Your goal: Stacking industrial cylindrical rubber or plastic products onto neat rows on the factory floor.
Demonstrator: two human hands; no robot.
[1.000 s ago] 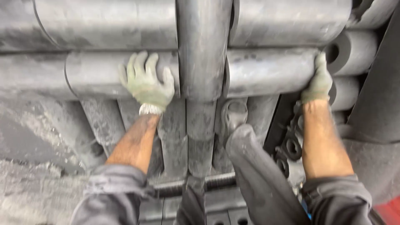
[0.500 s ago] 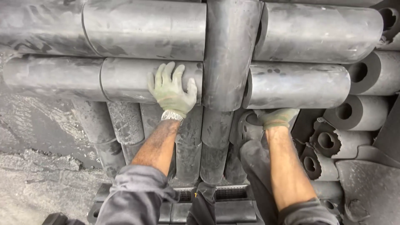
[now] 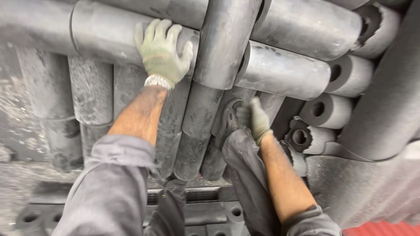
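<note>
Two hands: both in pale green knit gloves, forearms bare, grey sleeves pushed back.
Left hand (image 3: 162,53): flat, fingers spread wide, palm pressed on the horizontal grey cylinder (image 3: 109,32) at far left; gripping nothing.
Right hand (image 3: 253,118): lower and nearer, fingers curled loosely toward a dark ring-shaped piece (image 3: 229,117) among the stack; actual grasp not discernible, partly blurred.
Upright dark pipe (image 3: 223,39): between the two hands, crossing over the horizontal cylinders.
Second horizontal cylinder (image 3: 284,72): right of the upright pipe, just above the right hand.
Hollow tube ends (image 3: 326,109): far right, stacked, round bores facing outward.
Short standing cylinders (image 3: 89,89): beneath the left hand, side by side, dusty grey.
Dark frame with round holes (image 3: 218,214): near edge, at bottom.
</note>
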